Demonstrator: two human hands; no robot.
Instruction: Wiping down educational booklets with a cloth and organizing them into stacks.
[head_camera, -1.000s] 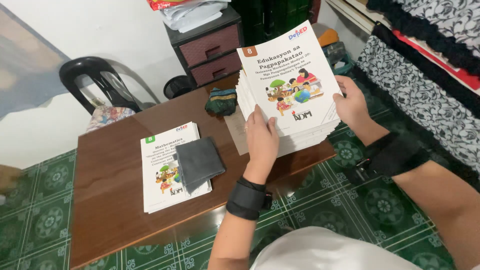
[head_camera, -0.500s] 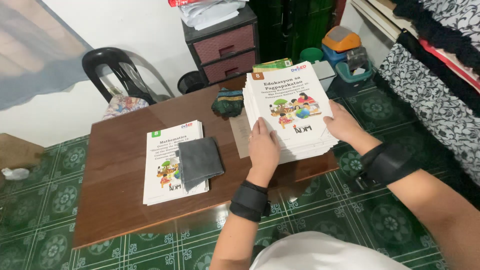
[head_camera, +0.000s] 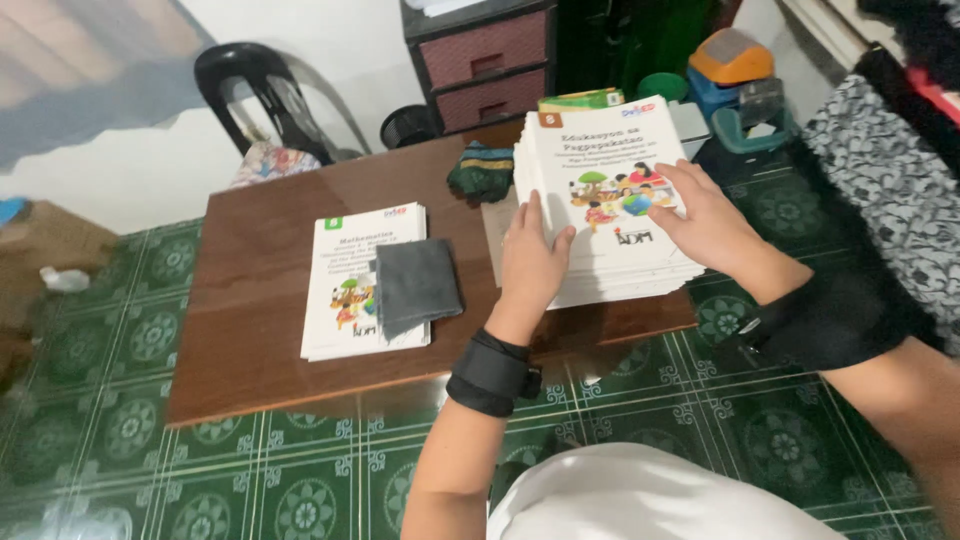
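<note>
Lower centre: left hand (head_camera: 532, 262), black wrist band, fingers straight and together, pressed flat against the left edge of a tall stack of workbooks (head_camera: 608, 200). Right hand (head_camera: 706, 220) spread flat on the glossy illustrated cover. The stack sits at the right end of a brown polished wooden table (head_camera: 250, 260), centre frame. Left of it – a thinner pile of booklets (head_camera: 350, 285) with a dark grey cloth (head_camera: 415, 287) on top. Farther back, a folded dark green cloth (head_camera: 482, 170). Upper centre: drawer cabinet (head_camera: 485, 65); upper left, black plastic chair (head_camera: 255, 95).
</note>
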